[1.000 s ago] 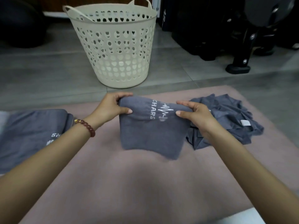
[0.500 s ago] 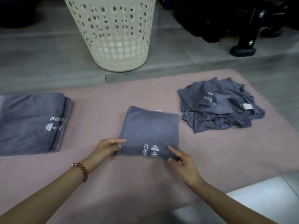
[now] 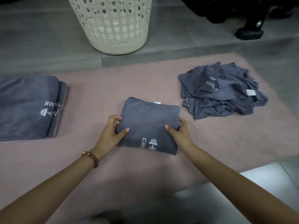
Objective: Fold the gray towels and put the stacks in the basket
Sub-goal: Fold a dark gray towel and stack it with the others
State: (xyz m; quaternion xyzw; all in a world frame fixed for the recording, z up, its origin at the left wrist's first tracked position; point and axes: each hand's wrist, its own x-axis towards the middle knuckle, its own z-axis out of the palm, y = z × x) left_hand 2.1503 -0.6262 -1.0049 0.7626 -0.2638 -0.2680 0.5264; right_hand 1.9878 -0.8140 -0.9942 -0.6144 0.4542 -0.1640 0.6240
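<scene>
A folded gray towel (image 3: 149,120) with white lettering lies in the middle of the pink mat (image 3: 226,143). My left hand (image 3: 111,130) grips its left edge, thumb on top and fingers curled under. My right hand (image 3: 179,131) grips its right edge the same way. A stack of folded gray towels (image 3: 27,107) rests at the left of the mat. A crumpled pile of gray towels (image 3: 221,91) lies at the right. The cream perforated basket (image 3: 111,25) stands on the floor beyond the mat; its rim is out of view.
Gray tiled floor (image 3: 40,46) surrounds the mat. A black stand foot (image 3: 249,32) and dark equipment sit at the far right. A pale floor patch (image 3: 242,183) lies at the mat's near right corner.
The towel, held up in the air a second ago, was laid flat on the mat. Both hands moved from its near edge to its left and right sides and took hold.
</scene>
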